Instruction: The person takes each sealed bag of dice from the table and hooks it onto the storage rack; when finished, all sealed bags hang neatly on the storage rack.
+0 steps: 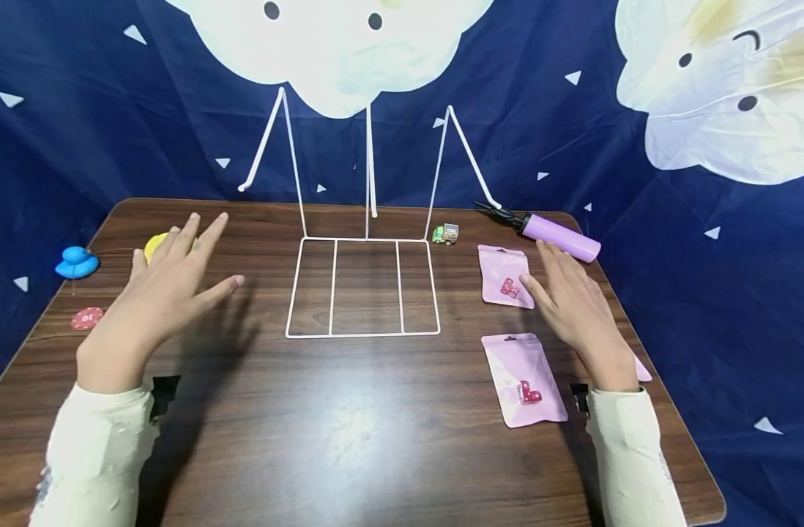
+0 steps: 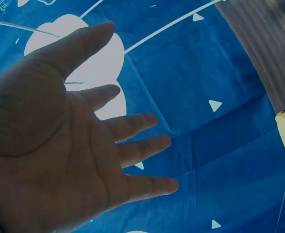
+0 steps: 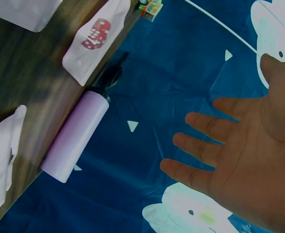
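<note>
My left hand (image 1: 168,285) hovers over the left part of the table, fingers spread and straight, holding nothing. Behind its fingers shows part of a yellow object (image 1: 153,245). Beside it lie a blue toy duck (image 1: 77,263) and a red poker chip (image 1: 87,318). My right hand (image 1: 576,307) is held out above the right side, fingers extended, palm bare in the right wrist view. Closest to it are a pink pouch (image 1: 497,265) with red dice and a purple hand pump (image 1: 560,238). A second pink pouch (image 1: 517,366) with red dice lies nearer.
A white wire rack (image 1: 363,336) stands mid-table, its thin arms rising at the back. A small green toy truck (image 1: 445,234) sits right of it. Another pink corner (image 1: 642,369) pokes out past the right wrist. A dark blue curtain (image 1: 178,139) hangs behind the table.
</note>
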Demonstrator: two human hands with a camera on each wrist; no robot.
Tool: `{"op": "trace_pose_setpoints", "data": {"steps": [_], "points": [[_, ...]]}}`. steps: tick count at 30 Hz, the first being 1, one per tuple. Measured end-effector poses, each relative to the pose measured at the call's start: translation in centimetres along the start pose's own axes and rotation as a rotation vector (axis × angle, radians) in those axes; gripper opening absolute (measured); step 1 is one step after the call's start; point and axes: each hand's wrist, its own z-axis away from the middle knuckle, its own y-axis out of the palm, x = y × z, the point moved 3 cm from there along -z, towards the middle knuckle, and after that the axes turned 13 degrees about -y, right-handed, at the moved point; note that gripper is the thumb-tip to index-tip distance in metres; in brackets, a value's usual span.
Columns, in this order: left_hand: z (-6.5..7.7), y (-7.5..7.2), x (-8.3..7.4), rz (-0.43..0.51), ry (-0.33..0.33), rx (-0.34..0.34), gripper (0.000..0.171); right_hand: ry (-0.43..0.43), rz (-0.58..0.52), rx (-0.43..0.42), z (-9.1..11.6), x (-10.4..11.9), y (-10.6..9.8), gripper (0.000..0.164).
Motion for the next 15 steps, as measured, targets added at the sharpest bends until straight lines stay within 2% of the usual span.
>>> {"op": "trace_pose_setpoints", "data": {"steps": [10,15], "points": [[-0.1,1.0,-0.2,-0.028,0.026,-0.033,0.090,-0.010,0.001,-0.024,0.5,-0.9,0.7,0.073],[0.1,1.8,-0.1,-0.048,0.033,-0.012,0.086,0.008,0.000,-0.019,0.7,-1.5,1.0,0.073]]}}
